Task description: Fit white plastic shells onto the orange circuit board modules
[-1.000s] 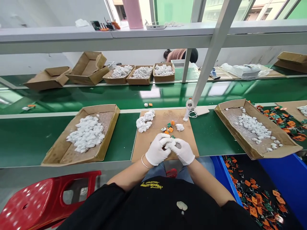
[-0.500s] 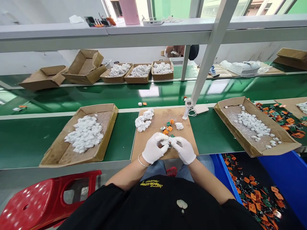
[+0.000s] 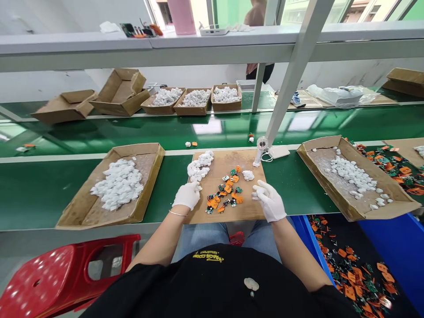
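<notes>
My left hand (image 3: 187, 196), in a white glove, is at the left edge of a cardboard sheet (image 3: 255, 212), its fingers closed together. What they hold, if anything, cannot be made out. Just beyond it lies a heap of small white pieces (image 3: 200, 165). Over the sheet's right edge is my right hand (image 3: 270, 202), also gloved, with fingers apart and nothing visible in them. A smaller white cluster (image 3: 248, 175) sits beyond that hand. Between my hands, orange-and-green circuit board parts (image 3: 228, 187) are scattered on the sheet.
Cardboard trays of white pieces stand left (image 3: 152, 185) and right (image 3: 341, 207). A small fan (image 3: 260, 150) and a white power bank (image 3: 279, 152) lie behind the sheet. A blue bin (image 3: 303, 234) of orange parts is at lower right, a red stool (image 3: 39, 282) at left. A person (image 3: 256, 70) stands across the line.
My hands were together over the middle of the sheet; they have parted, left to the left and right to the right, uncovering the circuit board parts. The person behind now stands upright.
</notes>
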### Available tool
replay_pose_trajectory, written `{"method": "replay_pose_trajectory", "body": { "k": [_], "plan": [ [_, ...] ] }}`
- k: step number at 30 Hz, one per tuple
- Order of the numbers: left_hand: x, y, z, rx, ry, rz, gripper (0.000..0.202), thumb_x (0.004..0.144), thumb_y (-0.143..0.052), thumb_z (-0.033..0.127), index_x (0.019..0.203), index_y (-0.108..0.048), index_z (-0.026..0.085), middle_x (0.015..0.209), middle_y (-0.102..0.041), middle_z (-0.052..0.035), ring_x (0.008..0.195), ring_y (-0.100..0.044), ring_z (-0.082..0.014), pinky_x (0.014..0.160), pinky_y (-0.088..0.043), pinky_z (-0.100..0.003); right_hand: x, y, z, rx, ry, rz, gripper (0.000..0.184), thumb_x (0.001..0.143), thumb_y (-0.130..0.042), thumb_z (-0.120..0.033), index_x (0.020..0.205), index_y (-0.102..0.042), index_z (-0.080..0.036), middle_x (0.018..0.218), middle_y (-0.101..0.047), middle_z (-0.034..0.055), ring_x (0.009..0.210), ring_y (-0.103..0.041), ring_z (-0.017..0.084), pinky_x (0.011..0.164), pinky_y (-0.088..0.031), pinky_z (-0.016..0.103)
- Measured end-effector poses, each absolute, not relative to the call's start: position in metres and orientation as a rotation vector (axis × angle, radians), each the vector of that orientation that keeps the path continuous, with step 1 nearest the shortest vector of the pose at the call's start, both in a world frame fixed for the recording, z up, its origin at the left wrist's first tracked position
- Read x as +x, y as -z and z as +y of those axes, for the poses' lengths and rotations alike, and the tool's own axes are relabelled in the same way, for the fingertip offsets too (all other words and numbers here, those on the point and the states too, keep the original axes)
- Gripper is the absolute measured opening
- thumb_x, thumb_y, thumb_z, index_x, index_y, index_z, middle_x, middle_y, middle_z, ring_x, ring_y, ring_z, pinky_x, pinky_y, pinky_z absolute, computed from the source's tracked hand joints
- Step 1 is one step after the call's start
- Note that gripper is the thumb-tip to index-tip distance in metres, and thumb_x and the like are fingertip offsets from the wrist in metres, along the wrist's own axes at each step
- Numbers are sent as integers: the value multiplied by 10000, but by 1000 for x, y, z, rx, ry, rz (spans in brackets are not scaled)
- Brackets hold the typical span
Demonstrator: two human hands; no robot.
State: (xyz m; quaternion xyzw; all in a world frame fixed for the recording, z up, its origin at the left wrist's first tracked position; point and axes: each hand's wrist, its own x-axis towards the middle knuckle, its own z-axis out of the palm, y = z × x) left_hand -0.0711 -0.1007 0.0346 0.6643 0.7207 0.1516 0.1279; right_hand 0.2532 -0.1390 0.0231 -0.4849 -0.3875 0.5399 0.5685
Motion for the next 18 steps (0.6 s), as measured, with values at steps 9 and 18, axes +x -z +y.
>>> {"method": "replay_pose_trajectory", "body": {
  "k": [9, 18],
  "plan": [
    [-40, -49, -95, 2111, -303, 2052, 420, 833, -602, 239, 1247, -677, 234, 1338, -632, -115, 1262, -551, -350, 1056, -475, -453, 256, 10, -112, -1277, -1127, -989, 513, 598, -828, -448, 997, -680, -160, 786, -698, 29, 737, -716, 188, 734, -653, 364],
    [24, -41, -19, 2134, -102, 1601, 318, 931, -644, 327, 1198, -648, 154, 1182, -690, -92, 1068, -665, -206, 986, -544, -398, 252, 10, -121, -1335, -1160, -1021, 526, 615, -805, -524, 944, -677, -134, 763, -738, 79, 519, -694, 188, 436, -591, 290]
  ]
}}
